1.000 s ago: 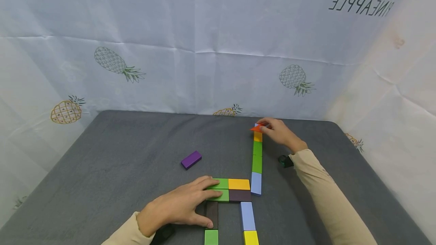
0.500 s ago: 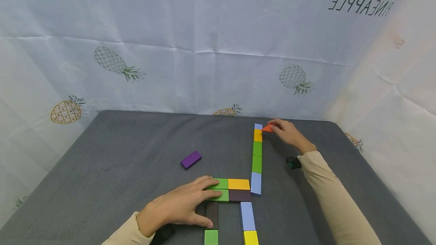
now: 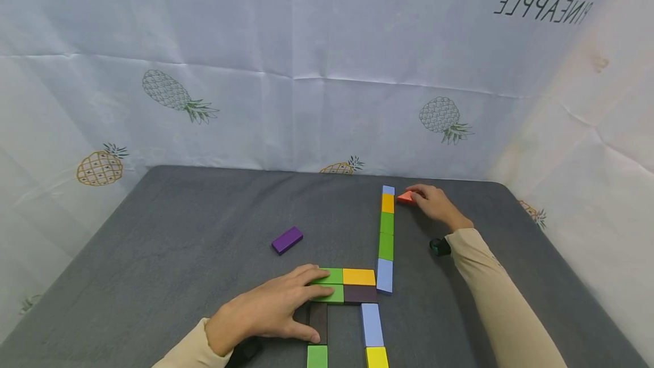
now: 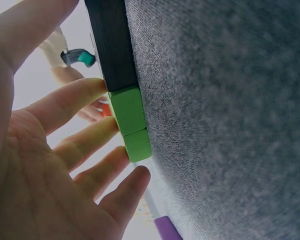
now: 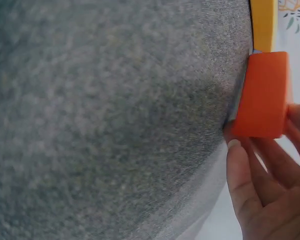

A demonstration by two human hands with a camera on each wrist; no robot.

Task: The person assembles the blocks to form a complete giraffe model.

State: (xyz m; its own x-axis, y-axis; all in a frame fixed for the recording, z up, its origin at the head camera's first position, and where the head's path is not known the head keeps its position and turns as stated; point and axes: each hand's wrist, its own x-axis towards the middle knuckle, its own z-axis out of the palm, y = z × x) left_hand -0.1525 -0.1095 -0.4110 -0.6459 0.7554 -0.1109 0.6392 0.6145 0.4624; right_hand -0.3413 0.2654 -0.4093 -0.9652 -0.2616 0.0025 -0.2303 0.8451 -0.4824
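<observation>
My right hand (image 3: 436,206) pinches an orange triangular block (image 3: 406,197) low over the table, just right of the far end of a straight column of blocks. In the right wrist view the orange block (image 5: 262,95) shows its flat side, near the column's yellow-orange block (image 5: 263,25). My left hand (image 3: 271,308) lies with fingers spread over the near blocks. Its fingertips touch two green blocks (image 3: 334,295), and its thumb is at a dark brown block (image 3: 319,320). The left wrist view shows fingertips along the green blocks' (image 4: 128,109) edge.
The column holds light blue (image 3: 385,275), green (image 3: 386,246) and yellow-orange blocks. Beside its near end lie a yellow-orange block (image 3: 359,276) and a dark brown one (image 3: 360,294). A purple block (image 3: 287,241) lies apart, left of the column. A pineapple-print curtain (image 3: 327,124) hangs behind.
My right hand has moved right with the orange block, from over the column's far end to beside it, and lowered it. The left hand has stayed still.
</observation>
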